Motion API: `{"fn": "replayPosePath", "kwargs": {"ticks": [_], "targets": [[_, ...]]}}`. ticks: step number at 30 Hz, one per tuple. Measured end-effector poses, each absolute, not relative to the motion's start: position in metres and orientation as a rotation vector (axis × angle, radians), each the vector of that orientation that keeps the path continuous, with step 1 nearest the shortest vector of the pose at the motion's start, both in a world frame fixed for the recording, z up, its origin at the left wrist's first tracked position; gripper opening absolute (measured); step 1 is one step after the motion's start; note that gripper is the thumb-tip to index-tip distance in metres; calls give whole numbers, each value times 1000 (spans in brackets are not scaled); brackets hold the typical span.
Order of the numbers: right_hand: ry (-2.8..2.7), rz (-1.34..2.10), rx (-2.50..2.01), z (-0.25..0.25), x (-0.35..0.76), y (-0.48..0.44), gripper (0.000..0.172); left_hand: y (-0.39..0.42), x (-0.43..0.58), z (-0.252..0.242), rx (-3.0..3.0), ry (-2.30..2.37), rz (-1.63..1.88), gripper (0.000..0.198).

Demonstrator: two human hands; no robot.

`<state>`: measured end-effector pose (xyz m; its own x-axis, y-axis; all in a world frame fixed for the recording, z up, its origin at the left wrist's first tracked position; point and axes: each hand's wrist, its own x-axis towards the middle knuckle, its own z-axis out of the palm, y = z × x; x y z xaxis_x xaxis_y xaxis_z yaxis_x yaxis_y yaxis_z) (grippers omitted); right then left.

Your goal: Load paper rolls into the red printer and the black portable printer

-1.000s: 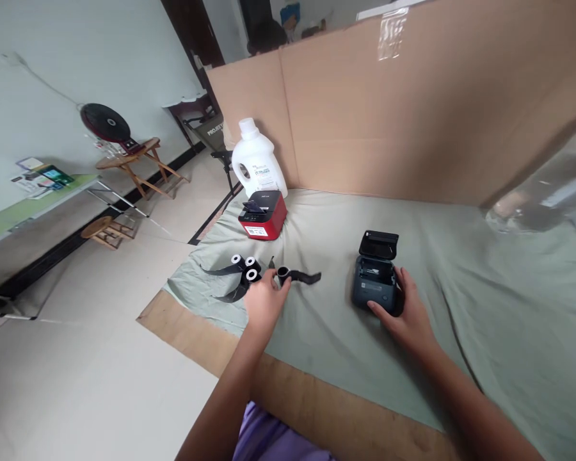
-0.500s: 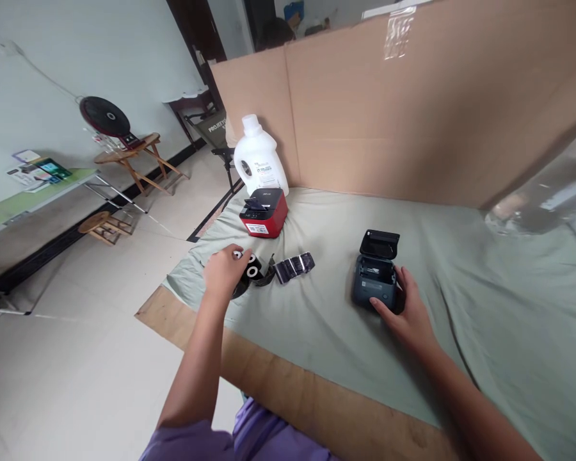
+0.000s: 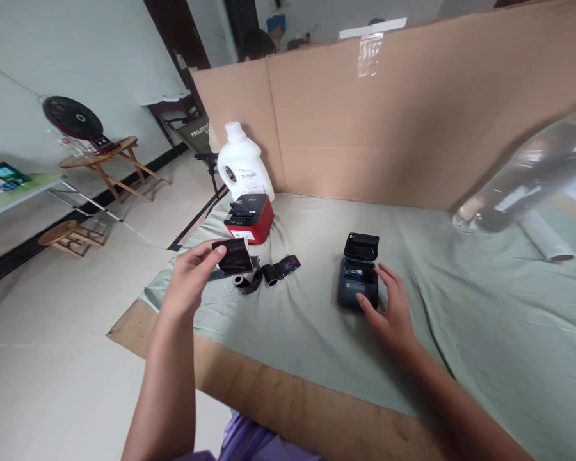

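Note:
My left hand (image 3: 194,274) pinches a black paper roll (image 3: 235,257) with a white edge, raised above the cloth. Under it lie more black rolls (image 3: 249,282), one with a white core. A partly unwound black roll (image 3: 281,269) rests just to their right. Further right sits a small dark portable label printer (image 3: 358,282), its lid (image 3: 361,245) tipped up and its compartment exposed. My right hand (image 3: 388,307) holds the printer's right side, thumb at the front edge and fingertips near the upper right corner.
Behind the rolls stand a red-and-black printer (image 3: 250,218) and a white jug (image 3: 244,163). A cardboard panel (image 3: 355,128) closes off the back. Clear plastic wrap (image 3: 509,179) and a white tube (image 3: 547,237) lie at right. The wooden edge (image 3: 288,390) borders the near side.
My left hand has lifted a black roll from the group on the cloth and turned it toward me. My right hand stays at the label printer. The view has shifted slightly right.

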<state>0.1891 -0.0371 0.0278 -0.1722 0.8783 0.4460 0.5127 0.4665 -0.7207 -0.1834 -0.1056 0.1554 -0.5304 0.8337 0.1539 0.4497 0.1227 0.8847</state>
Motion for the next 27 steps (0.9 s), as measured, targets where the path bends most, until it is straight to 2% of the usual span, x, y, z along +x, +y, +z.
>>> {"fn": "replayPosePath", "kwargs": {"ticks": [3,6,9,12,15,17,20,21,23,27], "targets": [[-1962,563,-1027,75,177,-40,33,-104,-157,154,1105,1615,1434,55],[-2094,712,-877,125,165,-36,28,-89,-110,134,1088,1460,1290,53],[-2300,748,-902,154,158,-25,24,-68,-60,106,1098,1271,1147,52],[-2466,676,-1019,156,159,-16,13,-50,-25,81,1011,1131,1070,50],[-2590,632,-1101,144,168,-10,9,-48,-8,63,914,1113,1031,57],[-2637,641,-1157,134,177,-4,12,-57,-1,53,876,1112,985,69],[-2586,573,-1324,120,187,10,20,-83,11,37,863,1069,904,101],[-2558,543,-1382,116,189,15,23,-91,15,32,869,1063,888,106],[-2515,509,-1489,108,188,23,26,-103,22,22,894,1084,878,99],[-2495,499,-1557,95,182,31,23,-104,24,13,988,1184,917,64]]}}
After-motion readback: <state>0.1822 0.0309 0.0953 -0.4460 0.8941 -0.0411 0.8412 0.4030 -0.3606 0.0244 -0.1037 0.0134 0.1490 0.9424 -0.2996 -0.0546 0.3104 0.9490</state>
